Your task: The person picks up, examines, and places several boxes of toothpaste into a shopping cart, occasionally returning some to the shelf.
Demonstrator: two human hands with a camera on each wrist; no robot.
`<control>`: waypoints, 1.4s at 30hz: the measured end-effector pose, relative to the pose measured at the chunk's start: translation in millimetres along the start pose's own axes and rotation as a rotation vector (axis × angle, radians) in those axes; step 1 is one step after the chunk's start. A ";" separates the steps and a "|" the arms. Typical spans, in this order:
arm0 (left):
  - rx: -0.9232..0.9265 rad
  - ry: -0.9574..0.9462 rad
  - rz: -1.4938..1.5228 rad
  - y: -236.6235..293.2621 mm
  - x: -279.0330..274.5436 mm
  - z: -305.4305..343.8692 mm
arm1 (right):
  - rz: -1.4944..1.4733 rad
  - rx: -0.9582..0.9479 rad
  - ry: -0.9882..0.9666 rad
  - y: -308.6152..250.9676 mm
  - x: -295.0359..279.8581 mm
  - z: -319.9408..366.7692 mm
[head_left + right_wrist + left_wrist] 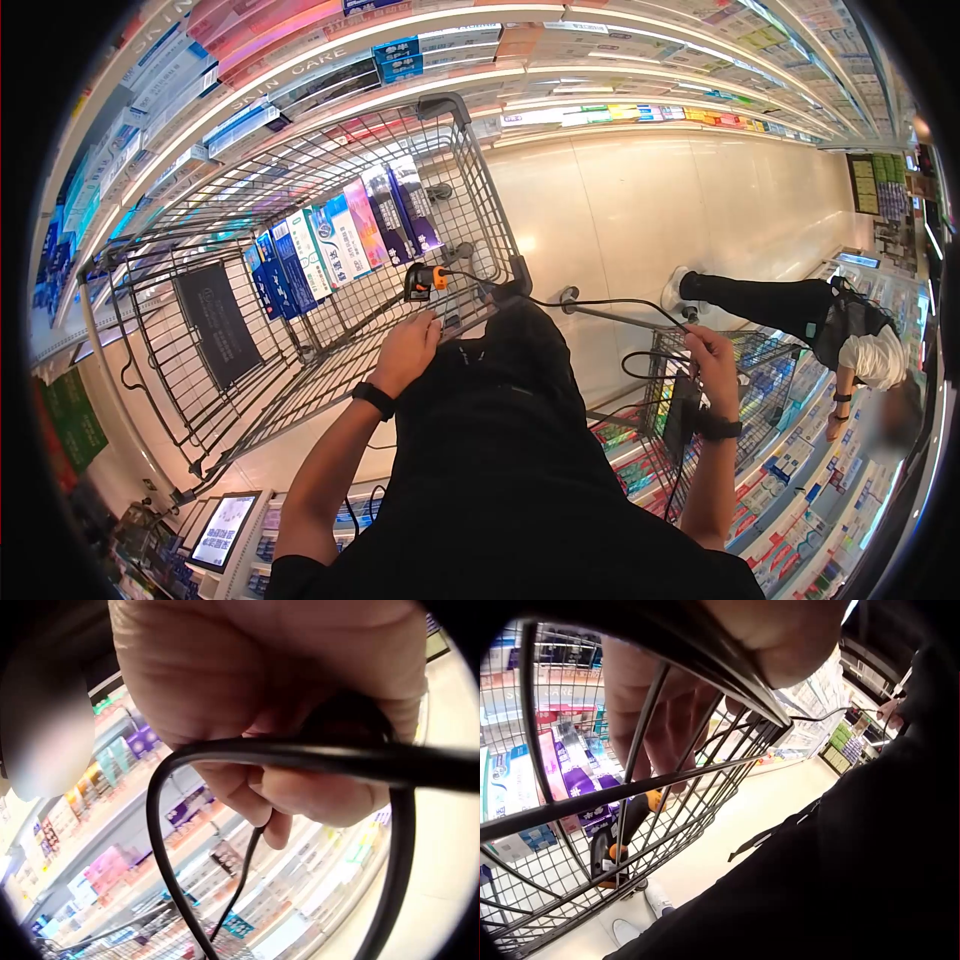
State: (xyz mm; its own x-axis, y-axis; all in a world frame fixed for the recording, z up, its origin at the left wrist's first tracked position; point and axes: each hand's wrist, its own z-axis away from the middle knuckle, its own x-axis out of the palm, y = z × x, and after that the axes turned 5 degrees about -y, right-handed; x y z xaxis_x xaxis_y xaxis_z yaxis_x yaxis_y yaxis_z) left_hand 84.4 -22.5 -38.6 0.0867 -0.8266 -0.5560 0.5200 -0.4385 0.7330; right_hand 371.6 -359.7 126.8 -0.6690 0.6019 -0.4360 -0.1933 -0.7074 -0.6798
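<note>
My left hand (408, 348) hangs over the near rim of a wire shopping cart (490, 185), its fingers pointing down inside, as the left wrist view shows. Just beyond the fingertips is a black-and-orange handheld device (427, 282) with a black cable (600, 301) running from it. The right hand (712, 362) grips that cable, which hangs in loops below the curled fingers in the right wrist view. A row of upright boxes, including a white-and-blue box (343, 240) and a purple box (412, 205), stands in the cart.
Shelves (330, 58) of boxed goods run along the cart's far side. A person in black trousers (760, 300) stands to the right, near a second wire cart (765, 350). A lit screen (224, 530) stands at the lower left. Pale floor (640, 210) lies between the aisles.
</note>
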 end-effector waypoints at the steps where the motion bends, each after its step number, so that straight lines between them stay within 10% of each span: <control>1: 0.010 0.015 -0.025 -1.1 1.8 -0.2 | 0.033 0.009 0.012 14.0 -5.3 -6.6; 4: 0.018 0.020 -0.038 0.6 1.3 -0.9 | 0.382 -0.304 0.054 69.6 1.9 -44.5; 14: 0.037 0.067 -0.055 2.3 2.7 1.0 | 0.543 -0.236 -0.115 153.7 117.7 -133.4; 21: 0.051 0.067 -0.057 -2.6 6.3 -0.1 | 0.499 -0.630 0.070 45.1 176.6 -136.5; 26: 0.025 0.055 -0.052 2.9 2.2 0.5 | 0.335 -0.835 -0.160 -82.5 223.2 -102.4; 35: 0.022 0.119 -0.089 3.4 3.7 4.8 | 1.538 -0.761 -0.379 -53.1 302.7 -162.2; 42: 0.006 0.099 -0.112 3.6 3.0 4.5 | 1.403 -0.741 -0.372 -54.5 304.0 -165.1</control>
State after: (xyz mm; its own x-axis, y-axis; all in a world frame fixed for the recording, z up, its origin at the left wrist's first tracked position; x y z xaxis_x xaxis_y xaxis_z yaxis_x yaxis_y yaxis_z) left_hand 82.7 -28.1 -35.9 0.1122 -0.7335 -0.6703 0.5263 -0.5284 0.6662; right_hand 297.3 -77.1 -66.1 -0.1602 -0.5204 -0.8388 0.9773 -0.2029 -0.0608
